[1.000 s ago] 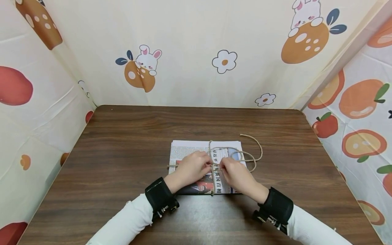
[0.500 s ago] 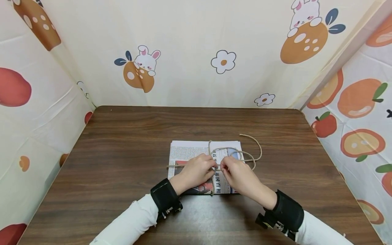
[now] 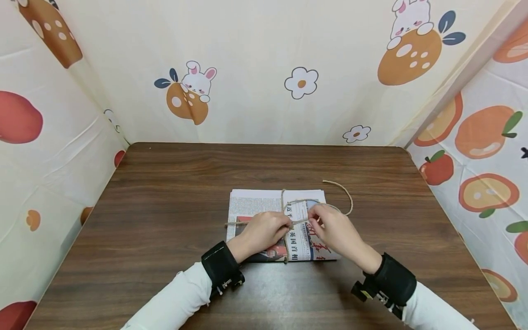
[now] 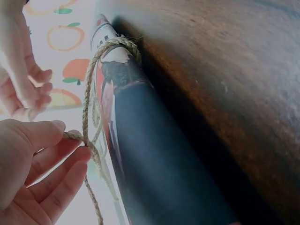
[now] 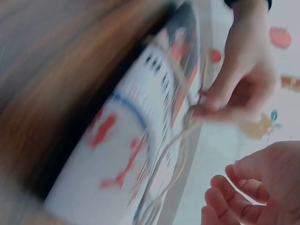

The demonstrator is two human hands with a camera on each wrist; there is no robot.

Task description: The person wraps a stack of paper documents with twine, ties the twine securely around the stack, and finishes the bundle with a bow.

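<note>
A stack of folded newspapers (image 3: 256, 200) lies on the table, wrapped lengthwise and crosswise by a tan twine (image 3: 349, 198) that crosses near its middle. My left hand (image 3: 266, 231) pinches the twine at that crossing. In the left wrist view, a short piece of twine (image 4: 75, 136) sits between thumb and fingers. My right hand (image 3: 337, 230) hovers above the right half of the stack. Its fingers (image 5: 225, 199) are loosely bent in the right wrist view, with no twine visible between them. A loose end loops past the stack's right edge, partly hidden behind the right hand.
The dark wood table (image 3: 177, 183) surrounds the stack. Printed cloth (image 3: 247, 110) stands behind the table, with more patterned cloth at both sides. Each wrist wears a black strap (image 3: 222, 267) with a small camera.
My right hand has moved away from the crossing, to the right, uncovering more red print. The left hand has shifted slightly right and stays at the crossing.
</note>
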